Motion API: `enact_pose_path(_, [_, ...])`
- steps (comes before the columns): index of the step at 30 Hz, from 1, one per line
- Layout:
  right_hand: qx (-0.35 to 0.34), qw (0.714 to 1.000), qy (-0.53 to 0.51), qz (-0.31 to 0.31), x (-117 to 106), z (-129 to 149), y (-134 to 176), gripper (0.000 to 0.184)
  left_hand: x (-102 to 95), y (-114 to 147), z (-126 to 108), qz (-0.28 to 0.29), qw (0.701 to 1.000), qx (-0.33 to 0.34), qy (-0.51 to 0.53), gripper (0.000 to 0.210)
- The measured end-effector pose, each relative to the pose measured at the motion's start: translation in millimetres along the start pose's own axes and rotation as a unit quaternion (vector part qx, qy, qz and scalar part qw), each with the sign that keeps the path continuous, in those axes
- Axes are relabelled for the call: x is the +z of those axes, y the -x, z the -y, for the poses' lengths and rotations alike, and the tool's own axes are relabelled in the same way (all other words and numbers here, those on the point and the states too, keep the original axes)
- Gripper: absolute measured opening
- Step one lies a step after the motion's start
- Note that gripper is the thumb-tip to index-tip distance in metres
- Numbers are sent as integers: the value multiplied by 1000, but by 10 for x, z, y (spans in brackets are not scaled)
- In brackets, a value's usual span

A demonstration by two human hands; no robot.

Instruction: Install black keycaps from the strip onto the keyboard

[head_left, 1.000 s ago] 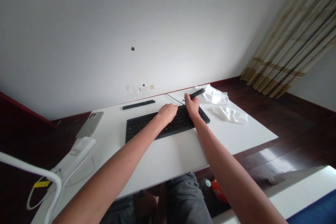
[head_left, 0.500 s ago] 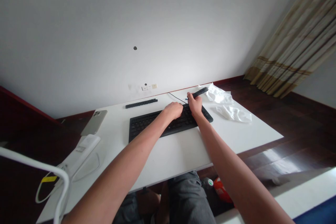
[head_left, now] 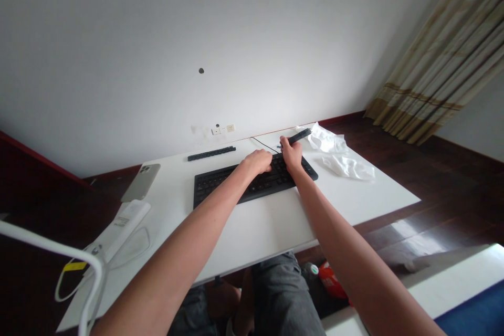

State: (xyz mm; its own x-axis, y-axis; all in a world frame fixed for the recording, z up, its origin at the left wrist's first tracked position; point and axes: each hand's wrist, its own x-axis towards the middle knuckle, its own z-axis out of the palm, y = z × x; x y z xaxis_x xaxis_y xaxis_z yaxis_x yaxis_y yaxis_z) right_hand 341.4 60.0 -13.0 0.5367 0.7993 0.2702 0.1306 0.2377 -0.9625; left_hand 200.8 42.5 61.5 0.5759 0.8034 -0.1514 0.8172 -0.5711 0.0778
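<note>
Keyboard (head_left: 271, 185) lies flat and black on the white table (head_left: 275, 231), and it makes the middle of our clock face, wall at twelve! Up near twelve we find the left hand (head_left: 258, 161), curled over the keys with its knuckles up and fingers bent downward; the fingertips are hidden, so I cannot tell whether they pinch anything. Over at two, the right hand (head_left: 291, 155), and this grip is clear: fingers and thumb wrapped round a slim dark piece (head_left: 300, 136), its far end poking out toward two o'clock, above the tabletop. Just past the hands, a thin black cable (head_left: 264, 145) runs off toward twelve.

Look to ten: a dark narrow strip (head_left: 211, 154) lies by itself on the table, apart from the keyboard. At nine, a phone (head_left: 142, 182) rests with its camera side up. Between eight and nine, a white power strip (head_left: 128, 220) sits near the phone. Swing round to two, and there's crumpled plastic wrap (head_left: 327, 140); a second plastic piece (head_left: 348, 168) lies just beside it at three. Down at five, below the table, a bottle cap (head_left: 313, 270) shows next to something red (head_left: 331, 279).
</note>
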Motion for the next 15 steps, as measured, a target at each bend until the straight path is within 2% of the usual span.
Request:
enact_pose_path(3, [-6, 1000, 18, -2, -2, -3, -5, 36, -46, 138, 88, -18, 1000, 15, 6, 19])
enact_pose_path(5, [-5, 1000, 25, -4, -4, -6, -8, 37, -80, 222, 227, -37, 999, 16, 19, 18])
enact_pose_path(7, [-6, 1000, 29, -3, -4, -7, -8, 37, -99, 275, 432, -66, 997, 4, 35, 20])
enact_pose_path(11, [1, 999, 32, 2, -9, 4, -3, 37, -42, 283, 918, -159, 981, -52, 98, 14])
enact_pose_path(15, [8, 999, 42, 17, -26, 23, 7, 38, 73, 209, 1245, -222, 969, -40, 96, 14])
